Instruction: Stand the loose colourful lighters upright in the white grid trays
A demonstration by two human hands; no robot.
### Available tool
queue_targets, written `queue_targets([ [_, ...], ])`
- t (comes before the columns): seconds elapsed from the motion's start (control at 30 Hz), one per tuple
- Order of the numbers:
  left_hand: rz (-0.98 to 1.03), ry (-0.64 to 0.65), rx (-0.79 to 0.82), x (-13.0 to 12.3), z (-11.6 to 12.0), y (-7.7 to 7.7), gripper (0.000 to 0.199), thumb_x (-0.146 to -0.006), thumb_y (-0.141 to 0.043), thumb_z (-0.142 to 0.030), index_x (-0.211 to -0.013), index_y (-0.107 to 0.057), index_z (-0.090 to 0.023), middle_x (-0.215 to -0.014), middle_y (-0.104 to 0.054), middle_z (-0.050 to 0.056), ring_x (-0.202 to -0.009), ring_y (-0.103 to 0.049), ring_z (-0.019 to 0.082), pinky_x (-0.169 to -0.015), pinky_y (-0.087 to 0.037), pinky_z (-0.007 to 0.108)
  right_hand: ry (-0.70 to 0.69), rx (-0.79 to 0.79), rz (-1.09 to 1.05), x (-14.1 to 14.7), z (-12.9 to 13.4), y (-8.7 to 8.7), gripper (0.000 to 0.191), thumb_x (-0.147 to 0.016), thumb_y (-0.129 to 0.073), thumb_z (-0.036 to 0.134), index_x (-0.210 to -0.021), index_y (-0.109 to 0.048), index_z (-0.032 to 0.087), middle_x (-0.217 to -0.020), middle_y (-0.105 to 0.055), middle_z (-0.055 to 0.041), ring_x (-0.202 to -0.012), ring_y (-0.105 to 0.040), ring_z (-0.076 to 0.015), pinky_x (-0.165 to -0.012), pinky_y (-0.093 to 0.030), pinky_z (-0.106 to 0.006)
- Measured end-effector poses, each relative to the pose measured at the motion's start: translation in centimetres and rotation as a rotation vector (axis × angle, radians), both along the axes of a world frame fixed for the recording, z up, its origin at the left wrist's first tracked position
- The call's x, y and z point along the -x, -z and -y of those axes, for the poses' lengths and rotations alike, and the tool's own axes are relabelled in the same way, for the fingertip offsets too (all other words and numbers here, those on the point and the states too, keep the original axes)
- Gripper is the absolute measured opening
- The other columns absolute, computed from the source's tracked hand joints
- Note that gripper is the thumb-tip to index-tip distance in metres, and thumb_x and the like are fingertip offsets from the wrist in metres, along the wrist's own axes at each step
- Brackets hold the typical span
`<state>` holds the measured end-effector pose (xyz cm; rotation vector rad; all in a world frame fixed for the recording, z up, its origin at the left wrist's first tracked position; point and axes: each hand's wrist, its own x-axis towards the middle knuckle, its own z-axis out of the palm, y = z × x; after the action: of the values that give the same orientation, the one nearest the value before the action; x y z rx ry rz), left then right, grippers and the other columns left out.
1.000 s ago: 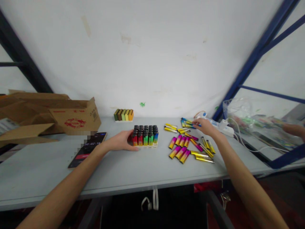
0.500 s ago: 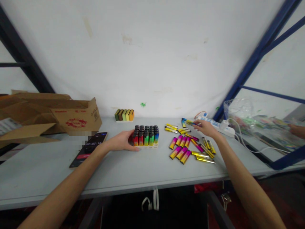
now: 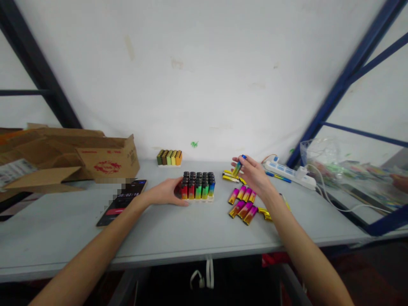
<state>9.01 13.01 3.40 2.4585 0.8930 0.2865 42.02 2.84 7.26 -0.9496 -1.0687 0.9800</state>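
My left hand [image 3: 166, 192] is closed around the left end of a white tray [image 3: 204, 199] packed with upright lighters [image 3: 198, 187], black-topped with red, green and blue bodies. Between the fingers of my right hand [image 3: 253, 172], a blue-and-yellow lighter [image 3: 239, 165] is held tilted above the table. Just below that hand lie several magenta-and-yellow lighters [image 3: 245, 208] in two rows. Yellow lighters [image 3: 230, 176] rest to the left of the hand, and others are partly hidden under my right forearm.
A second tray of green-to-orange lighters [image 3: 169, 158] stands by the wall. At left are an open cardboard box [image 3: 108, 163] and a phone [image 3: 123, 204]. At right lie a blue pen [image 3: 278, 177], a white power strip [image 3: 287, 171] with cables, and plastic bags [image 3: 331, 159]; another person's hand shows at the edge.
My right hand has lifted the blue-and-yellow lighter from the back of the loose pile and moved left with it. My left hand stays at the tray. The view has shifted slightly.
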Motion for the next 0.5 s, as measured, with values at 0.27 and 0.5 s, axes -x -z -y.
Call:
queue_targets([
  [0.27, 0.008, 0.000, 0.004, -0.1, 0.1, -0.1, 0.081, -0.062, -0.081, -0.068, -0.123, -0.060, -0.018, -0.119, -0.074, 0.009, -0.104, -0.069, 0.032, -0.088, -0.054, 0.035, -0.181, 0.005, 0.115, 3.6, -0.3, 2.4, 0.041, -0.087, -0.066, 0.063, -0.104, -0.055, 0.028, -0.066, -0.040, 0.0090, -0.048, -0.034, -0.0075, -0.043, -0.027, -0.018],
  [0.5, -0.014, 0.006, 0.013, -0.1, 0.1, -0.3, 0.082, -0.064, -0.081, -0.068, -0.124, -0.059, -0.018, -0.121, -0.073, 0.010, -0.106, -0.069, 0.032, -0.088, -0.054, 0.035, -0.199, 0.181, 0.037, 4.3, -0.7, 3.7, 0.050, -0.087, -0.049, 0.070, -0.072, -0.043, 0.023, -0.058, -0.026, 0.0093, -0.046, -0.015, -0.0074, -0.043, -0.011, -0.020],
])
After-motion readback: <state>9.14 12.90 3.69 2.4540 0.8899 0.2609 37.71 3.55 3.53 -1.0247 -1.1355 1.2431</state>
